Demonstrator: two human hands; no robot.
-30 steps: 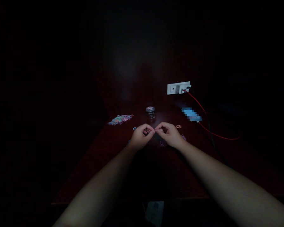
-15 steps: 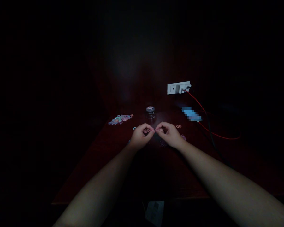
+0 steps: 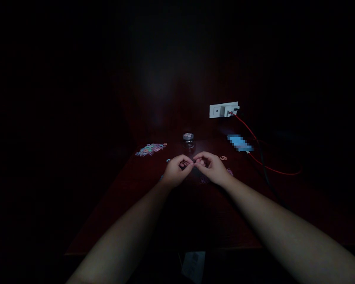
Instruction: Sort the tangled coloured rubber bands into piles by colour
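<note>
My left hand (image 3: 176,171) and my right hand (image 3: 212,169) meet fingertip to fingertip over the dark red table (image 3: 177,221). Both are pinched on a small thin band (image 3: 194,163), too small and dim to make out well. Just beyond them stands a clear round jar (image 3: 188,141) with a lid. A heap of pastel bands (image 3: 150,149) lies at the back left. Orange bands (image 3: 223,157) and pinkish bands (image 3: 230,172) rest right of my right hand, and purple ones (image 3: 204,180) lie below it. A blue band (image 3: 168,161) shows beside my left hand.
On the back wall is a white socket (image 3: 224,110) with a plugged-in charger. Its red cable (image 3: 245,124) loops down to a blurred blue phone-like object (image 3: 239,142) at the right. Below the table's front edge, a pale sheet (image 3: 193,266) is visible.
The right fingertips have shifted very slightly, and the thin band between the hands looks a little different. My left hand stays nearly in place.
</note>
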